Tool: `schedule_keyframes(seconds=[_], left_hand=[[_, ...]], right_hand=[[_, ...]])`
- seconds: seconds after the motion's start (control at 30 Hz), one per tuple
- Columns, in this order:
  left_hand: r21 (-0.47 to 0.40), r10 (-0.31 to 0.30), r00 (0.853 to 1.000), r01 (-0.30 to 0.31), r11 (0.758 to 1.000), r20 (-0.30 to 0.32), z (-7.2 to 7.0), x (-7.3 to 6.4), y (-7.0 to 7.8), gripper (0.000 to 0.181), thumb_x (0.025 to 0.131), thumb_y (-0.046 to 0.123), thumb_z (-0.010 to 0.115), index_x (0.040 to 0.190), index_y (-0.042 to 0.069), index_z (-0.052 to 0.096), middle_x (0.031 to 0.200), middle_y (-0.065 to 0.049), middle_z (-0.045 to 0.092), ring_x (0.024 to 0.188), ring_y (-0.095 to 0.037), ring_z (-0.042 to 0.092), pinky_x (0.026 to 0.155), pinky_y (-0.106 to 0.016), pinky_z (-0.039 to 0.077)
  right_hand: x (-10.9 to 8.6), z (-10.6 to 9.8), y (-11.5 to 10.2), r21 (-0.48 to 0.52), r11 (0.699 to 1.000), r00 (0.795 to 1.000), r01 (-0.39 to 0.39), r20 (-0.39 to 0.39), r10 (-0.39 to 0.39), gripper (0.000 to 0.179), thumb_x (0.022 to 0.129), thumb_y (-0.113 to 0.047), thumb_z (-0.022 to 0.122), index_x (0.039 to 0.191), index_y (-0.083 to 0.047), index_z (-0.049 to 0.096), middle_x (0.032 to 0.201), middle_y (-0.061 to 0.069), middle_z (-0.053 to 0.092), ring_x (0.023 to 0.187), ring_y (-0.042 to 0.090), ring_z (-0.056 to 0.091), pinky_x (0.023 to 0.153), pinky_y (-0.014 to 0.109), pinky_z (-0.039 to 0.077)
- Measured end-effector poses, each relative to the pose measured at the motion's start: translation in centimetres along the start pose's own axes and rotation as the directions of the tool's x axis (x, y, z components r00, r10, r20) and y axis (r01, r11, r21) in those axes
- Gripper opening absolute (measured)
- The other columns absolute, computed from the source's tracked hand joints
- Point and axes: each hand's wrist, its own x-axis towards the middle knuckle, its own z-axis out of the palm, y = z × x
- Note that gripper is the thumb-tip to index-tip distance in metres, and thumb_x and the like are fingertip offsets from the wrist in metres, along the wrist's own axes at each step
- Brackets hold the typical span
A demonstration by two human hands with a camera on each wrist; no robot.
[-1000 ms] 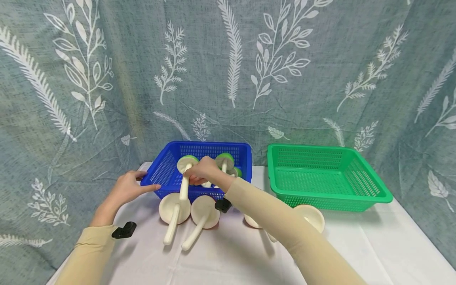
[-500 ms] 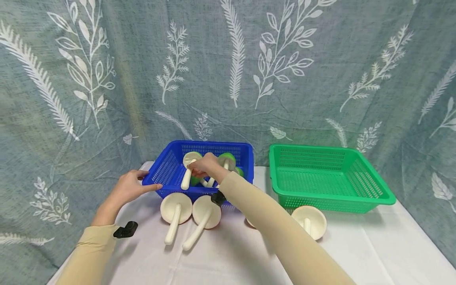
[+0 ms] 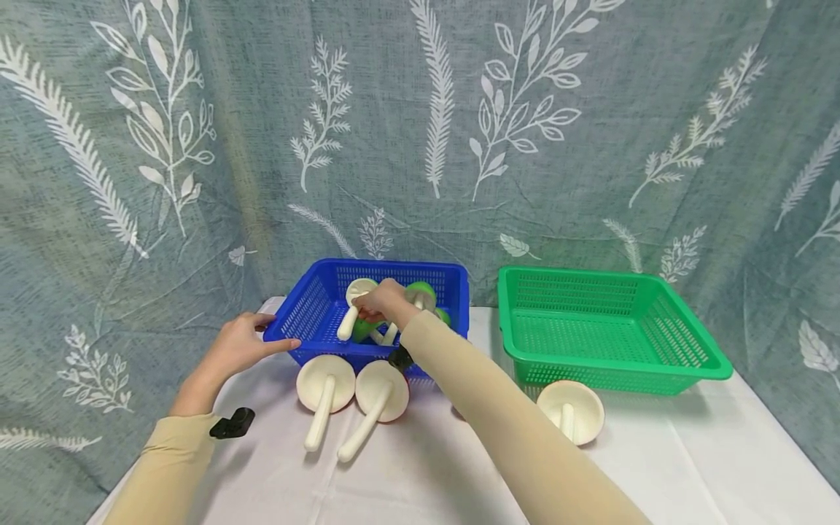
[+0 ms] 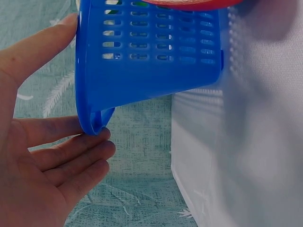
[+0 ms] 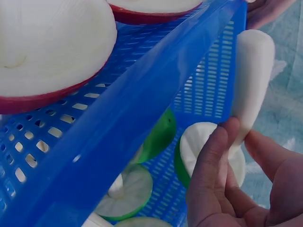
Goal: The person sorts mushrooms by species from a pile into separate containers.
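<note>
Left hand (image 3: pixel 243 346): loosely spread, touching blue basket (image 3: pixel 298 310) | right hand (image 3: pixel 387 299): pinching mushroom stem (image 5: pixel 254 73)

Left fingers (image 4: pixel 87 161) against the blue basket's rim (image 4: pixel 81 71)

The person wears long, plain sleeves in a pale beige, close-fitting along the forearms. The left sleeve (image 3: pixel 172 463) ends in a cuff with soft wrinkles and a crosswise fold; the right sleeve (image 3: pixel 502 412) looks smoother, with slight creasing near its cuff. Beyond the cuffs, the left hand (image 3: pixel 239 348) and right hand (image 3: pixel 386 299) are bare, with slim fingers (image 4: pixel 81 163). A small black wrist device (image 3: pixel 234 423), rounded at one end, sits at the left cuff. A second black unit (image 3: pixel 400 357) shows beside the right cuff, its shape hard to make out.
</note>
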Motion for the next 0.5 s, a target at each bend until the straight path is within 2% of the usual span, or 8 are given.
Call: schedule_keyframes(seconds=[0.13, 0.2, 0.3, 0.43, 0.5], left_hand=[[0.001, 0.006, 1.000, -0.006, 1.000, -0.002, 0.0, 0.0, 0.0, 0.092, 0.078, 0.060, 0.068, 0.132, -0.012, 0.047, 0.122, -0.034, 0.053, 0.112, -0.045, 0.052, 0.086, -0.056, 0.046], [0.003, 0.010, 1.000, -0.010, 1.000, -0.006, 0.0, -0.1, 0.0, 0.091, 0.078, 0.059, 0.068, 0.132, -0.012, 0.047, 0.121, -0.034, 0.053, 0.111, -0.045, 0.052, 0.085, -0.056, 0.046], [0.005, 0.016, 1.000, -0.016, 1.000, -0.010, 0.0, 0.0, 0.0, 0.090, 0.078, 0.058, 0.068, 0.131, -0.012, 0.048, 0.121, -0.034, 0.054, 0.110, -0.044, 0.052, 0.085, -0.056, 0.046], [0.001, 0.014, 1.000, -0.014, 1.000, -0.006, 0.0, 0.0, 0.0, 0.091, 0.078, 0.059, 0.068, 0.132, -0.012, 0.047, 0.122, -0.034, 0.053, 0.111, -0.045, 0.052, 0.085, -0.055, 0.046], [-0.002, 0.010, 1.000, -0.010, 1.000, -0.003, 0.0, 0.0, 0.0, 0.092, 0.078, 0.059, 0.068, 0.132, -0.011, 0.047, 0.123, -0.034, 0.053, 0.112, -0.045, 0.052, 0.085, -0.055, 0.046]], right_hand=[[0.3, 0.1, 0.1, -0.011, 1.000, 1.000, 0.001, 0.009, -0.001, 0.022, 0.086, -0.011, 0.070, 0.098, 0.007, 0.069, 0.065, 0.012, 0.067, 0.053, 0.018, 0.062, 0.084, 0.037, 0.055], [0.5, 0.2, 0.1, -0.027, 1.000, 1.000, -0.001, 0.012, 0.002, 0.023, 0.087, -0.009, 0.069, 0.102, 0.008, 0.068, 0.073, 0.015, 0.071, 0.066, 0.024, 0.069, 0.082, 0.036, 0.056], [0.8, 0.1, 0.3, -0.081, 0.997, 1.000, -0.008, 0.001, 0.008, 0.031, 0.085, -0.006, 0.069, 0.112, 0.009, 0.064, 0.082, 0.016, 0.073, 0.084, 0.025, 0.071, 0.081, 0.035, 0.056], [1.1, -0.2, 0.6, -0.215, 0.977, 0.999, 0.018, -0.034, -0.025, 0.045, 0.083, -0.013, 0.072, 0.121, 0.008, 0.059, 0.082, 0.013, 0.072, 0.081, 0.023, 0.072, 0.079, 0.031, 0.056], [1.0, -0.4, 0.8, -0.225, 0.974, 0.999, 0.030, -0.027, -0.037, 0.048, 0.084, -0.014, 0.072, 0.123, 0.007, 0.057, 0.085, 0.013, 0.072, 0.081, 0.021, 0.072, 0.080, 0.031, 0.056]])
